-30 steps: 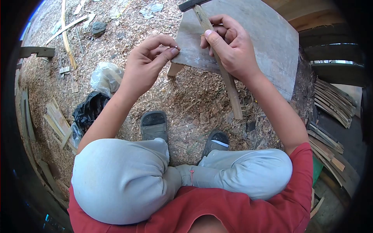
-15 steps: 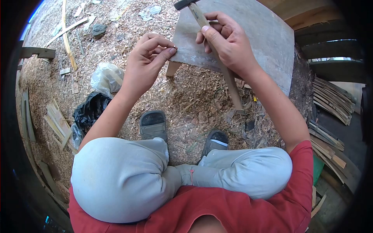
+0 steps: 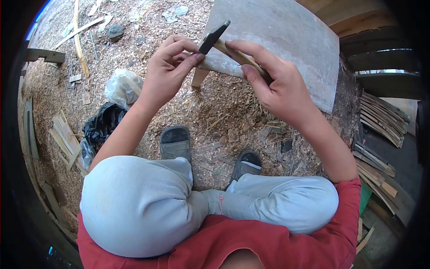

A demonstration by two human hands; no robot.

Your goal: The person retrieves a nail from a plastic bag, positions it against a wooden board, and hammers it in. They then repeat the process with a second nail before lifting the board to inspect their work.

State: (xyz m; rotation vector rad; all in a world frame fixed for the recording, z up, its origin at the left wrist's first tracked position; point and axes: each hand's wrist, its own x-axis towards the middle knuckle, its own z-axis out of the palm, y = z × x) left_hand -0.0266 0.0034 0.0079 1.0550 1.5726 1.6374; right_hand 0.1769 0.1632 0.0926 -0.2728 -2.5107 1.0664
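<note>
My left hand (image 3: pixel 168 74) pinches a small nail at the near left corner of a grey wooden board (image 3: pixel 286 36); the nail itself is hidden between thumb and forefinger. My right hand (image 3: pixel 280 87) grips the wooden handle of a hammer (image 3: pixel 219 40). The hammer's dark head sits just above my left fingertips at the board's corner. A wooden leg (image 3: pixel 200 77) shows under that corner. I sit with both knees up, grey trousers and a red shirt at the bottom of the view.
Sawdust and wood chips cover the ground. A clear plastic bag (image 3: pixel 122 87) and a black bag (image 3: pixel 102 125) lie to the left. Wood offcuts (image 3: pixel 65 141) lie at far left, stacked slats (image 3: pixel 380 121) at right. My sandals (image 3: pixel 175 142) rest below the board.
My right hand has swung the hammer down and left, so its head now sits at my left fingertips. The left hand has stayed at the board's corner.
</note>
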